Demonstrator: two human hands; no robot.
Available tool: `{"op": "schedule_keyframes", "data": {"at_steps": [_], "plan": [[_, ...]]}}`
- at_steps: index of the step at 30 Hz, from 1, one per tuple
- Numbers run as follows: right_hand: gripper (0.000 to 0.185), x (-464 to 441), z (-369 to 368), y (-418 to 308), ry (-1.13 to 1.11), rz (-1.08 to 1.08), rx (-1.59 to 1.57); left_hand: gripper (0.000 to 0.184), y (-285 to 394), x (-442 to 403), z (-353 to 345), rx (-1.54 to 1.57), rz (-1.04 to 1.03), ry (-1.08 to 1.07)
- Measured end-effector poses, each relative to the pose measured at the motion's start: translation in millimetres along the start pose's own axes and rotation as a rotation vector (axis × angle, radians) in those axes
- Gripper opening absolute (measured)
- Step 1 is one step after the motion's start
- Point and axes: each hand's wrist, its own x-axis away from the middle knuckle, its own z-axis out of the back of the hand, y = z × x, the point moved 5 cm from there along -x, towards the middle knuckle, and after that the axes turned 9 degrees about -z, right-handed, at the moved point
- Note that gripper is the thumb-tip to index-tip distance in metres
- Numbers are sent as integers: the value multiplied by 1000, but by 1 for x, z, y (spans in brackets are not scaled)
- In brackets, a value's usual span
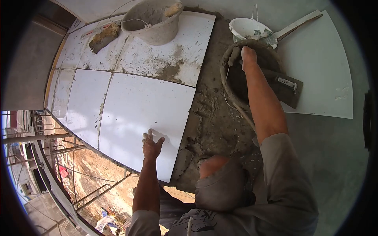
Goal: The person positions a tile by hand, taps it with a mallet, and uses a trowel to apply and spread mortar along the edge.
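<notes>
- Tile point(143, 104) lies flat beneath the left hand point(151, 147), its long side beside the bare mortar point(212, 104).
- Left hand: fingers spread and gripping nothing; whether the tips touch or hover just above, I cannot tell.
- Right hand point(249, 59): over the tub point(224, 72), fingers mostly turned away, so I cannot tell whether they grip anything.
- Best, I judge, to press that tile with a flat, spread palm, since weight on one fingertip could tip a corner into soft mortar.
- Check the seams by touch too; the next tile point(163, 63) beyond should sit level with this one (grit on its face could mislead the fingers).
- The mortar looks ridged and lumpy; evening it out with the trowel point(286, 87), which rests partly over the tub, would give better support.
- Edges: left of the tile the floor ends in a curve, with scaffolding point(39, 138) and ground point(112, 165) below, so lean inward.
- Room: the left arm has clear tile ahead, up to the pail point(159, 36) on the far one.
- The right side is tighter: tub, white pail point(236, 31) and plank point(301, 23) crowd together, so lift straight up before swinging across.
</notes>
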Motion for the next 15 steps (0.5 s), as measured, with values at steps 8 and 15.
{"op": "schedule_keyframes", "data": {"at_steps": [8,15], "plan": [[35,4,-6,1,-21,57,-36,84,-3,0,-4,-56,15,23],[34,-4,-3,43,207,-327,-700,83,-11,-1,-2,12,-10,65]]}}
